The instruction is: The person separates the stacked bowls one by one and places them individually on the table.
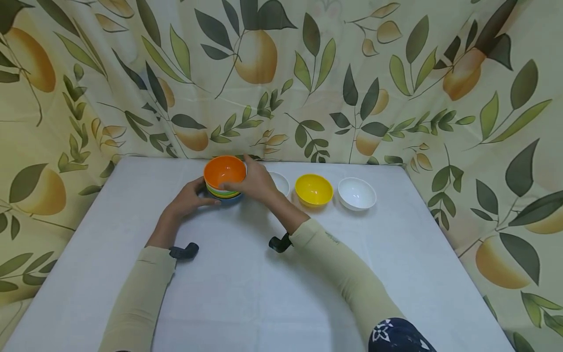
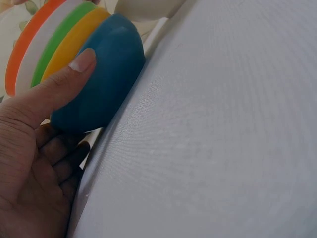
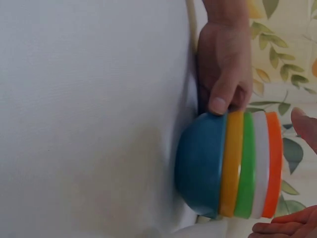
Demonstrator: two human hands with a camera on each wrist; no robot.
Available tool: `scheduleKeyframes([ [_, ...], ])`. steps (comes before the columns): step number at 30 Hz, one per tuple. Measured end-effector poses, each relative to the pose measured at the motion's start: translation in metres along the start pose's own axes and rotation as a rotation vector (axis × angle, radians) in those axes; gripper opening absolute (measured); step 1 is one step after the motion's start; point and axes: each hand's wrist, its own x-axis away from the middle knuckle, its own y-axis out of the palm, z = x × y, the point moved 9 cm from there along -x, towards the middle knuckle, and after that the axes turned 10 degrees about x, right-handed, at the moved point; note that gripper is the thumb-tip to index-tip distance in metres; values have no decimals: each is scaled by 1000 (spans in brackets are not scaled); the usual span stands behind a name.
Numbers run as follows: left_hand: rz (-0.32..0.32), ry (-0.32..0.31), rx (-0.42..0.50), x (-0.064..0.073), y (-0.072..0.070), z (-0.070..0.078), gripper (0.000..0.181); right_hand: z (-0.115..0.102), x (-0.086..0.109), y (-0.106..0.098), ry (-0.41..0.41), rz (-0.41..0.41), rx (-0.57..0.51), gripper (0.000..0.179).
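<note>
A stack of nested bowls stands near the table's back edge, left of centre. Its orange bowl (image 1: 225,170) is on top, with a white bowl (image 3: 260,166), a green bowl (image 3: 246,168) and an amber-yellow bowl (image 3: 231,168) below. At the bottom sits a blue bowl (image 2: 114,74). My left hand (image 1: 186,199) holds the blue bowl's side, thumb laid against it and fingers lower down, partly hidden. Around the top of the stack, my right hand (image 1: 256,182) spreads its thumb and fingers; in the right wrist view they stand apart from the orange rim.
Right of the stack, a white bowl (image 1: 280,184) is partly hidden by the right hand. A yellow bowl (image 1: 314,190) and another white bowl (image 1: 357,194) follow in the row. A white cloth covers the table (image 1: 228,293); a patterned curtain (image 1: 308,132) hangs behind it.
</note>
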Motion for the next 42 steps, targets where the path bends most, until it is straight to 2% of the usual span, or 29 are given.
scheduleKeyframes([
  [5,-13,25,14,0,1,2,102,-2,-3,9,-17,13,8,106],
  [11,-25,72,49,1,1,7,100,-7,-7,11,-59,38,33,98],
  [24,-25,89,58,3,1,7,96,-11,-12,14,-51,11,46,92],
  [29,-19,92,43,1,-1,6,97,-11,-14,15,-50,12,64,96],
  [36,-17,89,33,-1,-2,5,97,-11,-14,15,-46,27,26,96],
  [42,-16,67,45,5,0,11,99,-12,-14,11,-48,55,-2,96],
])
